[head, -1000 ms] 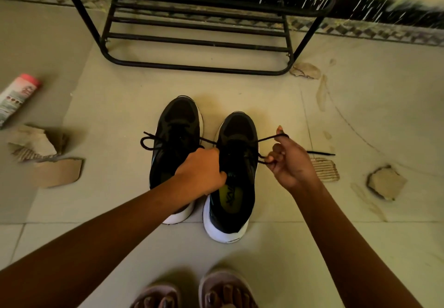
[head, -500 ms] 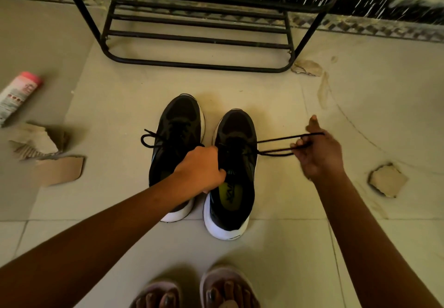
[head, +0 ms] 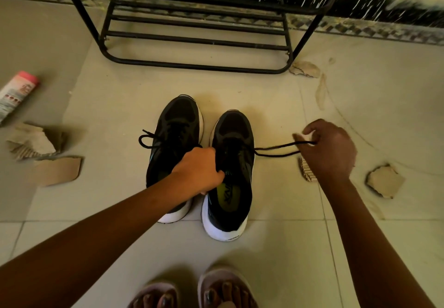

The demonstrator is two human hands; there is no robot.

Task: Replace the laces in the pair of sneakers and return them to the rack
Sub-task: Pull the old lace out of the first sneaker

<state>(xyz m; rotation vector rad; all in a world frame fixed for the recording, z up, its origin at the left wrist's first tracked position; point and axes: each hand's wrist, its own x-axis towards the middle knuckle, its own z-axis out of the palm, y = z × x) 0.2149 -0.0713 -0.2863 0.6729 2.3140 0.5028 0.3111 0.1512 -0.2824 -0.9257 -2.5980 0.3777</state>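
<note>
Two black sneakers with white soles stand side by side on the tiled floor, toes toward the rack. The left sneaker (head: 176, 125) has a black lace tied with a loop (head: 144, 139) hanging off its left side. My left hand (head: 198, 171) grips the tongue area of the right sneaker (head: 231, 187). My right hand (head: 328, 150) holds the right sneaker's black lace (head: 276, 150), which is stretched out sideways to the right. The black metal shoe rack (head: 197, 41) stands a short way beyond the shoes.
Torn cardboard pieces lie on the floor at the left (head: 56, 171), under my right wrist (head: 306, 171), at the right (head: 384, 181) and by the rack's foot (head: 305, 68). A pink-capped bottle (head: 16, 94) lies far left. My sandalled feet (head: 211, 291) are at the bottom edge.
My right hand has moved rightward away from the shoe, drawing the lace out longer. My left hand stays on the right sneaker.
</note>
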